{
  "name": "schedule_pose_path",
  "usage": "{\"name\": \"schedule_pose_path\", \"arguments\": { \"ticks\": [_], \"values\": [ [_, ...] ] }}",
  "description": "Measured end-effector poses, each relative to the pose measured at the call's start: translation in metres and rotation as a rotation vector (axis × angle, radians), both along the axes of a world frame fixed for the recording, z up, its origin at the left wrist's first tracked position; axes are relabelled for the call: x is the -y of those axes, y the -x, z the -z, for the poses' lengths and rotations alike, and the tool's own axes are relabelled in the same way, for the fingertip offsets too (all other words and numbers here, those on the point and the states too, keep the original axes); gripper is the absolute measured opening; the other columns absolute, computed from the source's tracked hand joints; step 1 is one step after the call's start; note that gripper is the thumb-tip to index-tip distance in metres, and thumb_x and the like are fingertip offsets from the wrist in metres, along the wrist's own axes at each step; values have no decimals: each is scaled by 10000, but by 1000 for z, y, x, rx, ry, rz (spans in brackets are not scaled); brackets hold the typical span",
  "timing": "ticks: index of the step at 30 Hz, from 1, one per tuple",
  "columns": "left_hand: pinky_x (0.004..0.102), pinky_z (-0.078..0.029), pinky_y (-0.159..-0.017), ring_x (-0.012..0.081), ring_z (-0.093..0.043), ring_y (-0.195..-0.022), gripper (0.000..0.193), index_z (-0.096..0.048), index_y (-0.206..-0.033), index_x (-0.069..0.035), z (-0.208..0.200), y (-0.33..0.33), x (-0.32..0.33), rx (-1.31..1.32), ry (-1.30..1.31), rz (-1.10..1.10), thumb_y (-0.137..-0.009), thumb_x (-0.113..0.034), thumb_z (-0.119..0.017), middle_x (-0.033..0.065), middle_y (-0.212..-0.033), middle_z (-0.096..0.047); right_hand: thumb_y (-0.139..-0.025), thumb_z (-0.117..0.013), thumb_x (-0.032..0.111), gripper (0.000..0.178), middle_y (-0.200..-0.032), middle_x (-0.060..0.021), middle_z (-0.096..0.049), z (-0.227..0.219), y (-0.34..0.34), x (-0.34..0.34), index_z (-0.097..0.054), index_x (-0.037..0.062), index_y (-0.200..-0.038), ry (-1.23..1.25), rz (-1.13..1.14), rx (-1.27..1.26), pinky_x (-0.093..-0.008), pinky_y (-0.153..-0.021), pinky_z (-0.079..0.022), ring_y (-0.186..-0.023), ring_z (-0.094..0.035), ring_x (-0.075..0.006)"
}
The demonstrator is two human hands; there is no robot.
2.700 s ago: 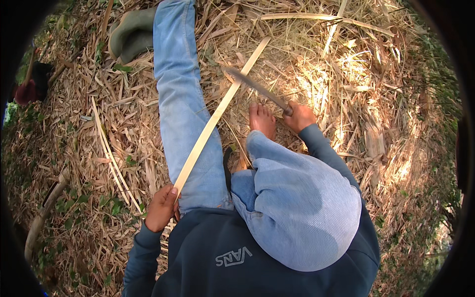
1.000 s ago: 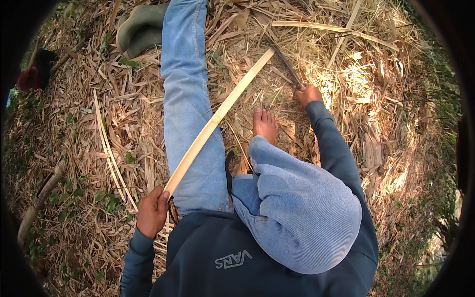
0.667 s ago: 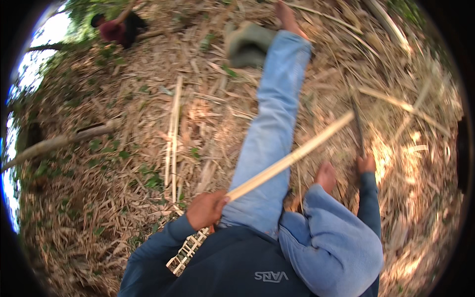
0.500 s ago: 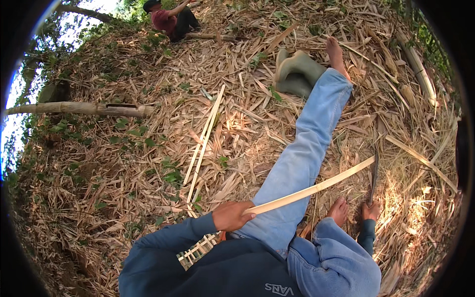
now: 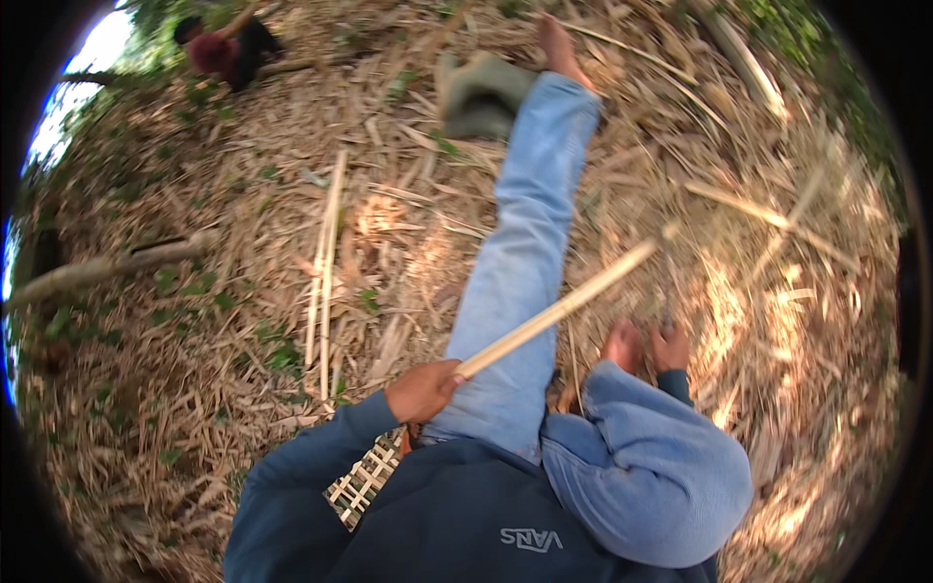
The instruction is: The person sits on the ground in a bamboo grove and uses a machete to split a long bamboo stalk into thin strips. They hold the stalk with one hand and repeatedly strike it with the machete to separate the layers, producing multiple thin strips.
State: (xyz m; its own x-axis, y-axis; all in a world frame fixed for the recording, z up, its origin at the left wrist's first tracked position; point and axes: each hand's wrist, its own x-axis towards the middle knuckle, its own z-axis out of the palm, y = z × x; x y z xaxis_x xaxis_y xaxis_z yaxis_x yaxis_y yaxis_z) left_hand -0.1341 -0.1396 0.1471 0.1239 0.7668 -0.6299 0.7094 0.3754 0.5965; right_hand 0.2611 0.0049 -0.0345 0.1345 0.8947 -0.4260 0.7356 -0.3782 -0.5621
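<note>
My left hand [image 5: 420, 392] is closed round the near end of a pale bamboo strip [image 5: 559, 309]. From there the strip slants up and right across my stretched leg, its far end blurred. My right hand [image 5: 671, 348] is beside my bare foot on the right, closed on the handle of a long knife. The dark knife blade [image 5: 668, 287] points away from me and is smeared by motion, close to the strip's far end; whether they touch I cannot tell. Two more bamboo strips [image 5: 331, 233] lie on the ground left of my leg.
Dry bamboo leaves and shavings litter the ground [image 5: 185, 360]. Green rubber boots [image 5: 486, 95] lie by my far foot. A woven bamboo lattice [image 5: 364, 479] shows under my left forearm. Bamboo poles [image 5: 107, 269] lie left and far right. Another person [image 5: 228, 53] sits at the far left.
The whole view has swung, so most things sit farther left in the picture. The strip shows a narrower side than before. Both hands keep their hold.
</note>
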Motion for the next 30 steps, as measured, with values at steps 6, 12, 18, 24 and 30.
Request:
{"name": "schedule_pose_path", "arguments": {
  "ticks": [6,12,18,24,30],
  "values": [
    [535,-441,-587,445,-590,-659,205,-547,-1129,-89,-34,-37,-11,-384,-92,71,-936,-126,-488,215,-746,-623,-756,-694,396,427,-688,-207,-642,-21,-1,48,-571,125,-1064,-39,-660,98,-479,-619,-529,-679,-657,-391],
    [528,-460,-586,433,-605,-662,233,-541,-1151,-83,-35,-32,-17,-432,-176,130,-924,-112,-495,208,-779,-636,-788,-663,284,208,-679,-187,-632,-17,-2,32,-567,110,-852,-92,-273,137,-457,-539,-495,-597,-623,-389],
    [518,-467,-579,426,-607,-651,243,-539,-1165,-86,-35,-29,-14,-449,-202,127,-927,-118,-501,203,-789,-638,-800,-632,289,220,-689,-205,-636,-27,-6,25,-596,94,-895,-21,-462,84,-494,-636,-509,-677,-638,-405],
    [519,-466,-576,425,-608,-647,261,-541,-1182,-88,-38,-29,-13,-485,-169,135,-924,-108,-505,202,-812,-642,-769,-664,257,201,-678,-216,-625,-26,-10,2,-582,87,-835,12,-490,130,-498,-640,-501,-686,-633,-413],
    [501,-467,-561,421,-613,-650,268,-545,-1187,-90,-36,-32,-10,-454,-200,162,-922,-107,-510,205,-807,-647,-783,-660,277,224,-713,-215,-640,8,-31,-21,-598,80,-869,-31,-224,206,-505,-678,-501,-726,-627,-431]
  ]
}}
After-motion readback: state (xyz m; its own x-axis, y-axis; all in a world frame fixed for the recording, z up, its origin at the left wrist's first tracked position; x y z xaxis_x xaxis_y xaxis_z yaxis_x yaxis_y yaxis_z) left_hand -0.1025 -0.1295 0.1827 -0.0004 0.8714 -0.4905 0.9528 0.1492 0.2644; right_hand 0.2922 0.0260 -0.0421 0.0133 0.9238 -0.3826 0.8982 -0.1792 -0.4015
